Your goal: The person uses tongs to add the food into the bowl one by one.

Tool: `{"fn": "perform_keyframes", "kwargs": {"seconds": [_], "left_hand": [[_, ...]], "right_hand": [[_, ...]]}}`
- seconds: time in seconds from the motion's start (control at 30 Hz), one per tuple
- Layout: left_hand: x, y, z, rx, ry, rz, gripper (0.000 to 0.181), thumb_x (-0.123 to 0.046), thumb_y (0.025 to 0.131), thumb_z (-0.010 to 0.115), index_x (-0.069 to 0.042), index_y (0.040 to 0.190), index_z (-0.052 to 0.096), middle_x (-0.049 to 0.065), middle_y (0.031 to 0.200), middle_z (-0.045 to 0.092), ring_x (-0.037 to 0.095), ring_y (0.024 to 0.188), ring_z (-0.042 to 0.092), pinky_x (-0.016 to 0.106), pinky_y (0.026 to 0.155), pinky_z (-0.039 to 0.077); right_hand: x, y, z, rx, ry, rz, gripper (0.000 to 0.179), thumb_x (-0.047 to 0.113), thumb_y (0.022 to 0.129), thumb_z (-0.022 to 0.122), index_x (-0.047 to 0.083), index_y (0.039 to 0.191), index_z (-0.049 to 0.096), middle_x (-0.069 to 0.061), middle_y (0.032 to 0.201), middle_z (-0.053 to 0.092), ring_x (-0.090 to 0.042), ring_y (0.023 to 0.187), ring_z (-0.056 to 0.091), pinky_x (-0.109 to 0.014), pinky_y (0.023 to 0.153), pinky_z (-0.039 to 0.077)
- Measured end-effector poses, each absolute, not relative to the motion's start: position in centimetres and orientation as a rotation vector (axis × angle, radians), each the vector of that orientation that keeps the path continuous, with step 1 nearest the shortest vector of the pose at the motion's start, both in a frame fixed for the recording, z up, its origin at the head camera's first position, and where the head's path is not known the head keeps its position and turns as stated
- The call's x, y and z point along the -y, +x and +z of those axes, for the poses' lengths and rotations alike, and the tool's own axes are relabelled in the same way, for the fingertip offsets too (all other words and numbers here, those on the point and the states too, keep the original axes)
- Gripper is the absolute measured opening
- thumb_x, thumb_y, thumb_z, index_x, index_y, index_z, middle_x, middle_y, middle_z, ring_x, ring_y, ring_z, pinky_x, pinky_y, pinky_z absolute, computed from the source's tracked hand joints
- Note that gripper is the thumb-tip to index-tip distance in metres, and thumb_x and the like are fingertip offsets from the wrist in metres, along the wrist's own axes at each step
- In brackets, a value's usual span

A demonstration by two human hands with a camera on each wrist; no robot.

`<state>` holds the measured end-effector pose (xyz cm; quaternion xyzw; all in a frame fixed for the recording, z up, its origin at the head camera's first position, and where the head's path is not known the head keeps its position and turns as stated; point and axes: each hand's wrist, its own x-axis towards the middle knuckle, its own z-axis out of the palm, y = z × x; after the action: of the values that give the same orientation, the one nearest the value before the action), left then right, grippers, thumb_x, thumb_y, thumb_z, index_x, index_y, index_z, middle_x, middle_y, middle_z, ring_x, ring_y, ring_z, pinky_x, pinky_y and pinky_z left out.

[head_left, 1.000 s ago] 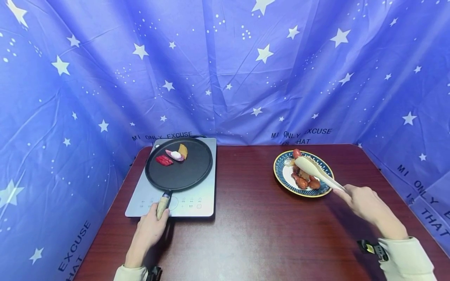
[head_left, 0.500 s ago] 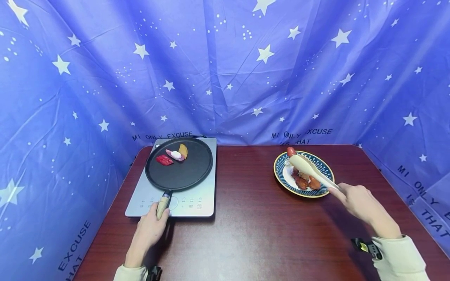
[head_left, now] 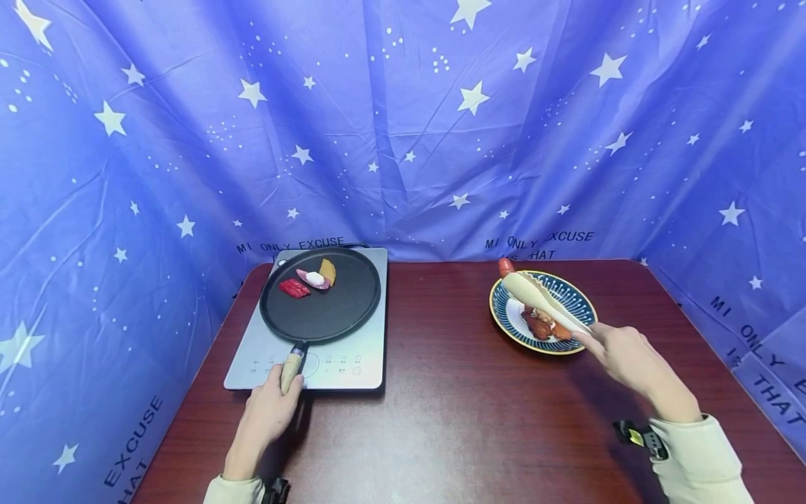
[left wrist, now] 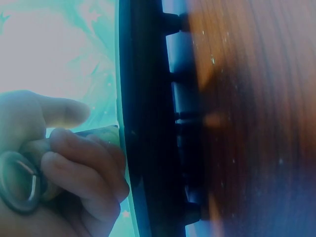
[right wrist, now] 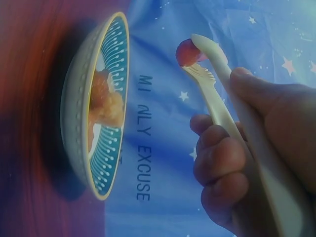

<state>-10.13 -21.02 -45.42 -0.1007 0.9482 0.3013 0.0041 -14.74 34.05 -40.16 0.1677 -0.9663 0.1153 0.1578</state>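
My left hand (head_left: 267,413) grips the beige handle (head_left: 291,372) of a round black frying pan (head_left: 327,311) on the induction cooktop (head_left: 242,374). In the pan lie a red piece of food (head_left: 294,288), a pink and white piece (head_left: 313,278) and a yellow wedge (head_left: 327,271). My right hand (head_left: 636,360) holds cream-coloured tongs (head_left: 544,304) over the patterned plate (head_left: 497,308). Pinched in the tongs' tips is a red sausage (right wrist: 187,53), raised above the plate in the right wrist view. Brown meat pieces (head_left: 537,325) stay on the plate.
A dark red wooden table (head_left: 441,406) carries everything, with bare wood between cooktop and plate. A blue star-printed curtain (head_left: 409,140) stands behind the table and along both sides.
My right hand has moved left with the tongs, and the sausage has risen from the plate and shifted left past its rim. The left hand and pan have stayed put.
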Motion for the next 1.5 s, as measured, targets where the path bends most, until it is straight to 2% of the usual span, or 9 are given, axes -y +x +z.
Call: {"fn": "perform_keyframes", "kwargs": {"seconds": [0.17,0.47,1.07,1.17,1.23,1.3,1.4,1.5], "left_hand": [[21.0,-10.2,-45.4,-2.973,-0.31,0.947,0.043,-0.035,0.095,0.049,-0.006,0.125,0.045,0.011,0.072,0.053,0.026,0.062,0.052,0.041,0.054,0.04],[21.0,-10.0,-45.0,-2.962,-0.291,0.958,0.048,-0.039,0.095,0.05,-0.004,0.127,0.044,0.012,0.072,0.054,0.028,0.062,0.052,0.043,0.053,0.04],[21.0,-9.9,-44.9,-2.973,-0.284,0.95,0.048,-0.037,0.095,0.05,-0.002,0.127,0.043,0.014,0.074,0.055,0.03,0.064,0.054,0.046,0.056,0.041],[21.0,-9.8,-44.9,-2.971,-0.284,0.95,0.048,-0.036,0.095,0.05,-0.001,0.127,0.043,0.013,0.073,0.054,0.03,0.064,0.054,0.045,0.055,0.041],[21.0,-9.8,-44.8,-2.971,-0.282,0.95,0.048,-0.036,0.095,0.05,-0.001,0.128,0.042,0.013,0.073,0.054,0.029,0.064,0.053,0.045,0.055,0.041],[21.0,-9.8,-44.8,-2.969,-0.281,0.952,0.049,-0.036,0.095,0.049,-0.001,0.128,0.042,0.012,0.072,0.053,0.029,0.063,0.053,0.044,0.055,0.041],[20.9,-9.8,-44.8,-2.966,-0.28,0.956,0.049,-0.036,0.095,0.049,-0.001,0.129,0.042,0.012,0.072,0.053,0.028,0.062,0.052,0.043,0.054,0.04],[20.9,-9.8,-44.8,-2.965,-0.278,0.956,0.05,-0.036,0.095,0.049,0.0,0.129,0.041,0.013,0.074,0.054,0.028,0.063,0.053,0.043,0.055,0.041]], "right_hand": [[-33.3,-14.8,-39.8,2.755,0.489,0.351,0.032,0.025,0.092,0.061,0.017,0.065,0.046,0.007,0.054,0.03,-0.015,0.048,0.037,-0.039,0.047,0.034],[-32.0,-15.2,-39.4,2.784,0.506,0.363,0.028,0.023,0.092,0.061,0.014,0.069,0.048,0.006,0.053,0.033,-0.017,0.051,0.041,-0.042,0.052,0.038],[-29.5,-15.4,-38.3,2.853,0.496,0.42,0.032,0.029,0.095,0.056,0.016,0.067,0.047,0.005,0.054,0.034,-0.017,0.052,0.041,-0.037,0.052,0.036],[-28.9,-15.5,-38.0,2.869,0.499,0.463,0.031,0.034,0.096,0.054,0.017,0.071,0.051,0.005,0.055,0.037,-0.016,0.052,0.042,-0.035,0.051,0.036],[-28.5,-15.6,-37.9,2.858,0.528,0.474,0.024,0.034,0.095,0.055,0.015,0.083,0.059,0.007,0.057,0.041,-0.015,0.053,0.043,-0.035,0.053,0.036],[-28.1,-15.8,-37.9,2.837,0.565,0.497,0.018,0.032,0.095,0.057,0.015,0.088,0.06,0.009,0.059,0.044,-0.013,0.053,0.043,-0.033,0.053,0.036],[-27.6,-16.0,-38.0,2.78,0.619,0.48,0.014,0.027,0.094,0.059,0.015,0.085,0.058,0.011,0.059,0.042,-0.01,0.052,0.042,-0.031,0.051,0.035],[-27.2,-16.2,-38.1,2.754,0.624,0.47,0.024,0.026,0.094,0.06,0.018,0.073,0.05,0.009,0.056,0.037,-0.011,0.049,0.039,-0.03,0.049,0.033]]}}
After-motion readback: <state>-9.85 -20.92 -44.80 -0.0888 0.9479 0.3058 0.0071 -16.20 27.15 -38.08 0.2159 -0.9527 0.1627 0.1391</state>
